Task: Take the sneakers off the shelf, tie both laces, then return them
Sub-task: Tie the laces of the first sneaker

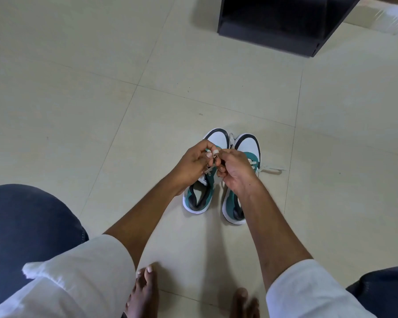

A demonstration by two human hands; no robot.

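Two green, white and black sneakers stand side by side on the tiled floor, toes pointing away from me. Over the left sneaker [199,196] my left hand [193,164] and my right hand [233,169] meet, each pinching a strand of its pale lace [209,168]. The fingers hide the lace's crossing. The right sneaker [248,145] lies partly under my right wrist, and its loose lace [272,168] trails out onto the floor to the right.
A black shelf unit [274,21] stands on the floor at the top right. My bare feet [145,292] and my knees in dark trousers frame the bottom of the view. Cream floor tiles [78,88] stretch to the left and ahead.
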